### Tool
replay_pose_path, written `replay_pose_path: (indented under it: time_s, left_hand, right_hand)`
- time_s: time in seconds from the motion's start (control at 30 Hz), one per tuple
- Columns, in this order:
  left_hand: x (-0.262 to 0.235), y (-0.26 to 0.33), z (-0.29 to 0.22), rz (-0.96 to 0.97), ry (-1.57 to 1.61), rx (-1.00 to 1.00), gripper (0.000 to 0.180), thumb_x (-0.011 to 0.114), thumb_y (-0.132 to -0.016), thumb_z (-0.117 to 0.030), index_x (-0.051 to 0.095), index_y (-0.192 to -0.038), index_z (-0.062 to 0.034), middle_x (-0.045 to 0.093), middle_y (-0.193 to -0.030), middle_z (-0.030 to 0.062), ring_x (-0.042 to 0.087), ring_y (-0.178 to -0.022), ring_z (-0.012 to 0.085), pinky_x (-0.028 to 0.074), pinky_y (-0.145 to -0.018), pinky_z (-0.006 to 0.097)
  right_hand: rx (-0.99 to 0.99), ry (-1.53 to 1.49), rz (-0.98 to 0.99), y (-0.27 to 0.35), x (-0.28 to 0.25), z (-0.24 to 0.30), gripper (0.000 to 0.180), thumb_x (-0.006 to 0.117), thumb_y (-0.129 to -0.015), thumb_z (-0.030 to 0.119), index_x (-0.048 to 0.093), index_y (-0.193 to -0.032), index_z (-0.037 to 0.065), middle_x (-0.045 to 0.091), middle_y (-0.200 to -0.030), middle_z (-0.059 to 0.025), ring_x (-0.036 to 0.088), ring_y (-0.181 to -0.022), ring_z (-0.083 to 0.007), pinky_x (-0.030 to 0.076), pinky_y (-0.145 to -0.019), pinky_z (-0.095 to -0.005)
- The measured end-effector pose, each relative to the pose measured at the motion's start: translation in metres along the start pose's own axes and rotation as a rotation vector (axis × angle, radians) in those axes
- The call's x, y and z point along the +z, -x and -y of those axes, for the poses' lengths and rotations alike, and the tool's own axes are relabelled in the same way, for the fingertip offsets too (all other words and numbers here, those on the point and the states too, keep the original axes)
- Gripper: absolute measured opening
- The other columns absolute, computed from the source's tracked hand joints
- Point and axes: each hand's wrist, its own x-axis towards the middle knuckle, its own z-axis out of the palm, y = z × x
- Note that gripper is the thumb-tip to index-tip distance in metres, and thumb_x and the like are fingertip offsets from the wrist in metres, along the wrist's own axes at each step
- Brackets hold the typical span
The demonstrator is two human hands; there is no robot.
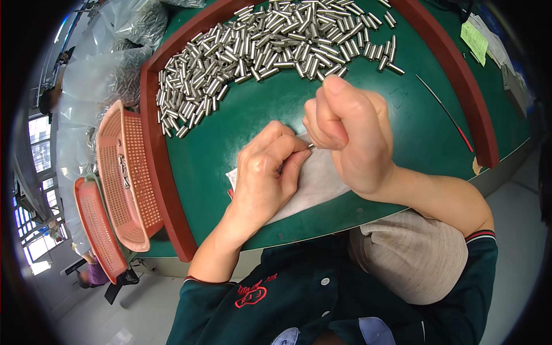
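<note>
Between the thumb and fingertips of my left hand is a small shiny metal pin; only its end shows. Close beside it, my right hand is raised in a closed fist, thumb on top. What the fist holds, if anything, is hidden. Both hands are over a white sheet, cloth or paper, spread on the green tabletop. Farther off lies a large heap of short metal pins, loosely scattered at its right end.
Dark red wooden rails border the work area left and right. A thin red-handled tool lies at the right. Pink plastic baskets stand left, one with a few pins inside. Clear bags of metal parts fill the back left.
</note>
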Motion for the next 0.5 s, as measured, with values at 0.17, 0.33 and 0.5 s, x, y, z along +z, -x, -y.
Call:
replay_pose_path:
  time_s: [0.17,0.33,0.5]
  left_hand:
    - [0.001,0.003,0.001,0.004,-0.008,-0.021,0.011,0.062,-0.063,0.007,0.055,-0.069,0.0011,0.05,-0.067,0.01,0.051,-0.059,0.0259,0.041,-0.051,0.032]
    - [0.0,0.003,0.0,0.008,-0.044,0.001,0.01,0.061,-0.064,0.007,0.054,-0.069,0.0013,0.049,-0.067,0.0102,0.051,-0.059,0.0261,0.041,-0.052,0.032]
    - [0.001,0.003,0.0,0.007,-0.041,0.017,0.009,0.06,-0.064,0.007,0.054,-0.068,0.0013,0.049,-0.067,0.0103,0.051,-0.06,0.0265,0.041,-0.052,0.032]
  right_hand:
    - [0.071,-0.026,-0.047,-0.004,-0.006,0.009,0.044,0.029,-0.089,0.025,0.025,-0.048,0.013,0.024,-0.042,0.0024,0.017,-0.04,-0.0079,0.017,-0.04,-0.0242]
    - [0.087,-0.095,-0.037,-0.009,-0.009,0.011,0.042,0.028,-0.09,0.026,0.025,-0.049,0.013,0.023,-0.043,0.0032,0.016,-0.04,-0.0074,0.017,-0.04,-0.0239]
    - [0.121,-0.114,-0.034,-0.008,-0.008,0.009,0.042,0.029,-0.089,0.025,0.025,-0.05,0.013,0.023,-0.042,0.0031,0.016,-0.04,-0.0074,0.017,-0.04,-0.0236]
